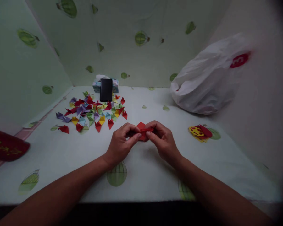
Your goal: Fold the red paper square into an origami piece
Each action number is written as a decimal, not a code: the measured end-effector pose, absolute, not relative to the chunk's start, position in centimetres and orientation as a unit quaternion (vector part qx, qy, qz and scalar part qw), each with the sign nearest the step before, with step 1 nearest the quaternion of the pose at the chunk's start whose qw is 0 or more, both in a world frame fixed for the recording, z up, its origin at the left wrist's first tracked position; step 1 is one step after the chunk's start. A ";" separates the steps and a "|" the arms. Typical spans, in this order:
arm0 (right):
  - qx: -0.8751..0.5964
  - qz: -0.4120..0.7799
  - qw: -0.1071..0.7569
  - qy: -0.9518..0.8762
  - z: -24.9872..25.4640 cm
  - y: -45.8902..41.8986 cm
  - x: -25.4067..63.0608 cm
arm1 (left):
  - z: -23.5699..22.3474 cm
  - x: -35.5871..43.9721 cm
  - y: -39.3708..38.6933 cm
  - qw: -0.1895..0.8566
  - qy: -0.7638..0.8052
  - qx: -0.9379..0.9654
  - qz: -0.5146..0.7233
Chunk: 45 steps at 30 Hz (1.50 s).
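A partly folded piece of red origami paper point(141, 126) is held between my two hands over the middle of the table. My left hand point(124, 141) pinches its left side between thumb and fingers. On the other side, my right hand point(163, 141) grips the paper's right edge, thumb in front and fingers curled behind. A folded flap stands up across the front, and the fingers cover part of the paper. Beyond my left hand lies a spread of small folded paper figures point(98, 126) in red, purple, yellow, green and blue.
A black phone point(106, 90) leans on a tissue box point(96, 86) behind the paper figures. At the back right sits a white plastic bag point(200, 84). Red and yellow cut-out pieces point(199, 133) lie on the right. A red object with yellow writing point(9, 146) is at the left edge.
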State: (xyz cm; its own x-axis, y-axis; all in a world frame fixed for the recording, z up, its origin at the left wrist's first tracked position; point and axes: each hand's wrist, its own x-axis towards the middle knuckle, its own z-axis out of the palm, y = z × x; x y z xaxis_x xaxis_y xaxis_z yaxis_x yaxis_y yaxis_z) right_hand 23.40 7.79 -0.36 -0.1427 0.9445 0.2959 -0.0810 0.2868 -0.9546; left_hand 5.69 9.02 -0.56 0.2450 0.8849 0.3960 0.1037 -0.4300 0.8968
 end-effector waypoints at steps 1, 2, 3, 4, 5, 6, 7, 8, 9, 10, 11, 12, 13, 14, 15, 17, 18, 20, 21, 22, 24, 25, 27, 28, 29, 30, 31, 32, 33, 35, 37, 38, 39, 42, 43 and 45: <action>-0.364 0.475 0.548 -0.585 -0.4 7.8 23.4 | -0.6 5.7 9.0 0.387 0.364 0.686 0.497; -0.360 0.477 0.554 -0.579 -0.4 7.8 23.3 | -0.6 5.7 9.0 0.381 0.365 0.688 0.498; -0.356 0.478 0.559 -0.577 -0.3 7.9 23.3 | -0.6 5.7 8.9 0.376 0.366 0.690 0.499; -0.353 0.475 0.561 -0.579 -0.3 7.9 23.3 | -0.7 5.7 8.9 0.371 0.367 0.692 0.498; -0.351 0.469 0.559 -0.586 -0.3 7.9 23.2 | -0.7 5.7 8.9 0.366 0.367 0.696 0.498; -0.351 0.464 0.553 -0.596 -0.2 7.9 23.3 | -0.7 5.7 9.0 0.360 0.367 0.699 0.497; -0.351 0.462 0.546 -0.604 -0.2 7.9 23.3 | -0.7 5.7 9.0 0.354 0.367 0.702 0.497; -0.352 0.463 0.541 -0.608 -0.1 7.9 23.3 | -0.7 5.6 9.0 0.348 0.368 0.704 0.497; -0.352 0.464 0.539 -0.609 -0.1 7.9 23.4 | -0.7 5.6 9.1 0.345 0.369 0.705 0.497; -0.353 0.463 0.541 -0.607 -0.1 8.0 23.4 | -0.7 5.6 9.1 0.346 0.371 0.704 0.497; -0.356 0.459 0.545 -0.605 -0.1 8.0 23.5 | -0.7 5.5 9.2 0.353 0.372 0.700 0.497; -0.360 0.449 0.549 -0.606 -0.1 8.1 23.6 | -0.7 5.5 9.2 0.364 0.371 0.695 0.497; -0.364 0.438 0.552 -0.609 -0.2 8.2 23.6 | -0.7 5.5 9.3 0.375 0.370 0.688 0.498; -0.367 0.428 0.555 -0.612 -0.2 8.2 23.7 | -0.6 5.5 9.3 0.387 0.368 0.682 0.500; -0.368 0.422 0.557 -0.613 -0.3 8.3 23.7 | -0.6 5.5 9.3 0.395 0.365 0.677 0.502; -0.367 0.424 0.562 -0.608 -0.4 8.3 23.7 | -0.6 5.5 9.3 0.408 0.362 0.669 0.505; -0.366 0.428 0.565 -0.603 -0.4 8.3 23.7 | -0.6 5.5 9.3 0.415 0.361 0.665 0.506; -0.365 0.435 0.571 -0.593 -0.5 8.3 23.6 | -0.5 5.5 9.3 0.430 0.362 0.653 0.507; -0.366 0.438 0.573 -0.588 -0.5 8.3 23.6 | -0.5 5.5 9.2 0.438 0.363 0.647 0.508; -0.367 0.440 0.574 -0.585 -0.6 8.3 23.6 | -0.4 5.6 9.2 0.445 0.365 0.640 0.509; -0.369 0.439 0.576 -0.583 -0.6 8.3 23.5 | -0.2 5.6 9.1 0.461 0.370 0.625 0.509; -0.370 0.436 0.578 -0.582 -0.7 8.3 23.5 | -0.1 5.7 9.1 0.471 0.373 0.617 0.509; -0.375 0.430 0.583 -0.579 -0.7 8.4 23.5 | 0.2 5.8 9.1 0.491 0.373 0.600 0.510; -0.380 0.428 0.583 -0.577 -0.7 8.4 23.5 | 0.3 5.8 9.1 0.498 0.371 0.592 0.513; -0.387 0.428 0.580 -0.576 -0.6 8.4 23.5 | 0.3 5.8 9.1 0.503 0.370 0.587 0.515; -0.393 0.428 0.576 -0.575 -0.6 8.4 23.5 | 0.4 5.8 9.2 0.507 0.369 0.584 0.515; -0.398 0.429 0.571 -0.576 -0.6 8.4 23.5 | 0.3 5.8 9.3 0.513 0.369 0.582 0.512; -0.400 0.430 0.566 -0.578 -0.5 8.4 23.5 | 0.3 5.8 9.4 0.521 0.369 0.580 0.506; -0.400 0.431 0.561 -0.584 -0.5 8.4 23.5 | 0.2 5.7 9.5 0.532 0.370 0.579 0.494; -0.391 0.425 0.546 -0.606 -0.5 8.4 23.5 | 0.1 5.5 9.8 0.553 0.375 0.587 0.457; -0.386 0.416 0.520 -0.639 -0.6 8.4 23.4 | 0.0 5.4 10.0 0.561 0.378 0.609 0.414; -0.382 0.417 0.507 -0.651 -0.6 8.4 23.4 | -0.1 5.3 10.1 0.559 0.378 0.622 0.398; -0.377 0.424 0.498 -0.656 -0.6 8.4 23.4 | -0.1 5.2 10.2 0.556 0.377 0.631 0.388; -0.364 0.460 0.502 -0.635 -0.5 8.4 23.4 | -0.2 5.2 10.2 0.543 0.378 0.636 0.397; -0.363 0.469 0.508 -0.625 -0.5 8.5 23.4 | -0.2 5.2 10.2 0.540 0.380 0.635 0.401; -0.368 0.470 0.508 -0.621 -0.5 8.5 23.4 | -0.1 5.2 10.1 0.534 0.382 0.642 0.396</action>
State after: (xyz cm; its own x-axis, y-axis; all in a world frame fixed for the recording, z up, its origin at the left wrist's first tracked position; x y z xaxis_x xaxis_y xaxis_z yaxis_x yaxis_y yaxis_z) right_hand 23.43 8.49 -0.45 -0.2132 0.9344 0.2854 -0.0210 0.2877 -0.9575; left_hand 5.24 10.14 -0.08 0.3945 0.9133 0.1007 0.0664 -0.1377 0.9883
